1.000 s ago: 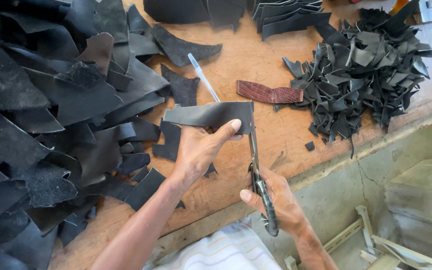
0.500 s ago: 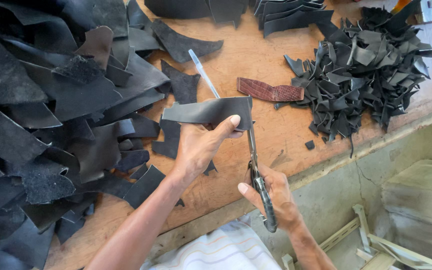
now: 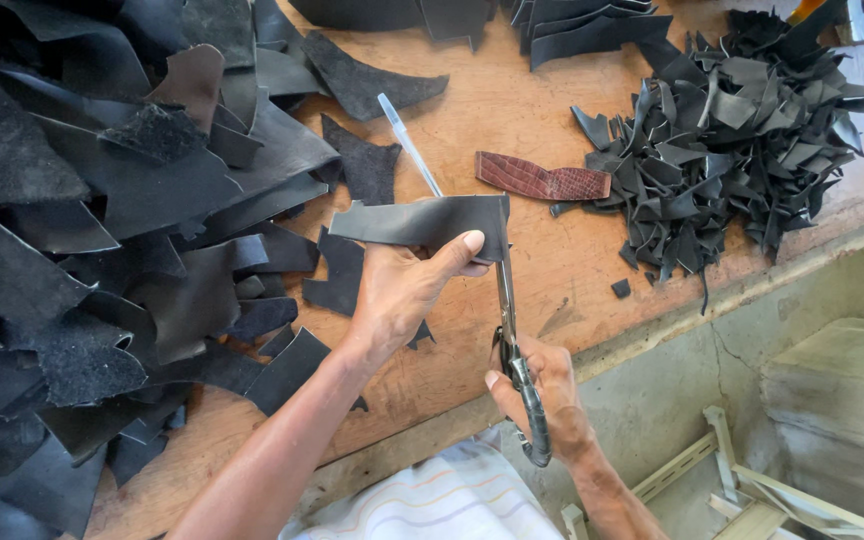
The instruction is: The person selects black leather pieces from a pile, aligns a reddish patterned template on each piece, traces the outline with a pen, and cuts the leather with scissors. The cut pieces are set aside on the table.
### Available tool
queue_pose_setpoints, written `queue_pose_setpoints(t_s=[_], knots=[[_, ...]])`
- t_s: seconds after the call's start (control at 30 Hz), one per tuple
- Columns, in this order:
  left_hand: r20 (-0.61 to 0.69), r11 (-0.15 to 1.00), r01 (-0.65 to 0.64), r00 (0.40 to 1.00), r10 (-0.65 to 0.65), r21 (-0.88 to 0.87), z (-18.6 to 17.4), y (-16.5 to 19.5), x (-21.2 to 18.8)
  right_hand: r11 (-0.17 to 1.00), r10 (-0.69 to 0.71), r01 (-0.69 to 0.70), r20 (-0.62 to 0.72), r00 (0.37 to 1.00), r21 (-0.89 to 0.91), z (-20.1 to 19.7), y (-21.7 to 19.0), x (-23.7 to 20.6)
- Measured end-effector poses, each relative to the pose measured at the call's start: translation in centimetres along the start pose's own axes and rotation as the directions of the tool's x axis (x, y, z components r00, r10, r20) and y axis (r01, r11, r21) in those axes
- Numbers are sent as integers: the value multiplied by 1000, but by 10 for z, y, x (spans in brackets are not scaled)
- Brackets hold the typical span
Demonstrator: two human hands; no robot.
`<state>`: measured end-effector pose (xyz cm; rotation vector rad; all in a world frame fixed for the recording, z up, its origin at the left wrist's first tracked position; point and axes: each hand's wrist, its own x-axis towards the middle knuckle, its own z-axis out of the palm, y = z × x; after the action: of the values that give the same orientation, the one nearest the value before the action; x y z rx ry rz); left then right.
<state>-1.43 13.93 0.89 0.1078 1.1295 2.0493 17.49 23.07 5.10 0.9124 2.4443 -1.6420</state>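
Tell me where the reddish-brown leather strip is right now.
In the head view the reddish-brown leather strip lies flat on the wooden table, right of centre, between the clear pen and the pile of black offcuts, just beyond the scissors.

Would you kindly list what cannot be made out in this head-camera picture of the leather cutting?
- Scissors: the handle loops sit inside the right hand; the blade tips are hidden at the black leather strip.
- Left hand: its fingers are hidden under the strip.
- Pen: its lower end runs behind the strip.
- Large leather pile: cut off by the left edge.
- Wooden table: its surface beneath the piles is covered.
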Motion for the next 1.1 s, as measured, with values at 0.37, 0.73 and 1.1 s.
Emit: queue_pose_setpoints(t_s=[0.37, 0.73, 1.1], knots=[[53, 999, 15, 999, -12, -48, -3, -4, 1, 999, 5, -5, -3, 1000, 34, 2, -2, -1], [38, 994, 8, 999, -13, 112, 2, 0, -5, 999, -4, 6, 60, 998, -33, -5, -30, 12], [51, 998, 59, 997, -59, -4, -3, -8, 0, 999, 26, -26, -1, 1000, -22, 2, -21, 13]])
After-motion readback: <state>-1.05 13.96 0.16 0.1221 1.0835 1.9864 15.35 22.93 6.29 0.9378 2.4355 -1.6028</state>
